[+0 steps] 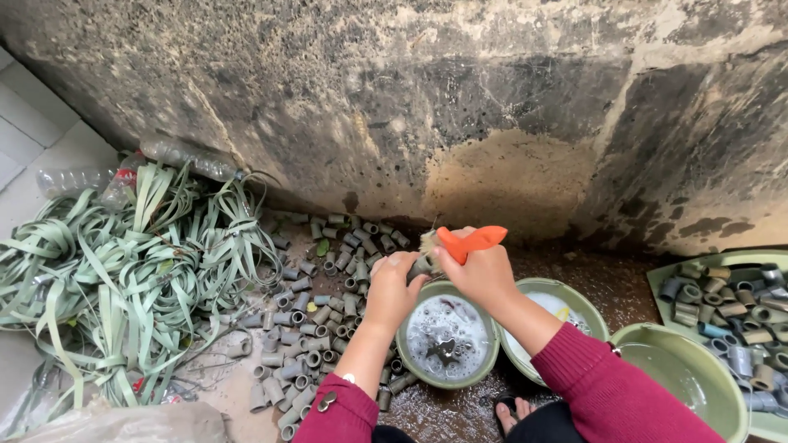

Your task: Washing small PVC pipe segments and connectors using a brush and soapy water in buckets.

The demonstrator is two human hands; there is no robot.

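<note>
Right hand (pixel 484 275) clamps an orange-handled brush (pixel 468 242) on the pipe piece in left-hand fingers (pixel 394 283) above the soapy bowl (pixel 447 336); many gray pipe pieces (pixel 316 328) lie unwashed.

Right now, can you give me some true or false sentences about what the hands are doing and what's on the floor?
1. The right hand holds a brush with an orange handle. True.
2. The left hand is resting flat on the floor. False: it is raised over the soapy bowl, gripping a small gray pipe piece at the brush's bristles.
3. A pile of gray pipe pieces lies left of the bowls. True.
4. The strips on the left are red. False: they are pale green.
5. The tray on the right holds more pipe pieces. True.
</note>
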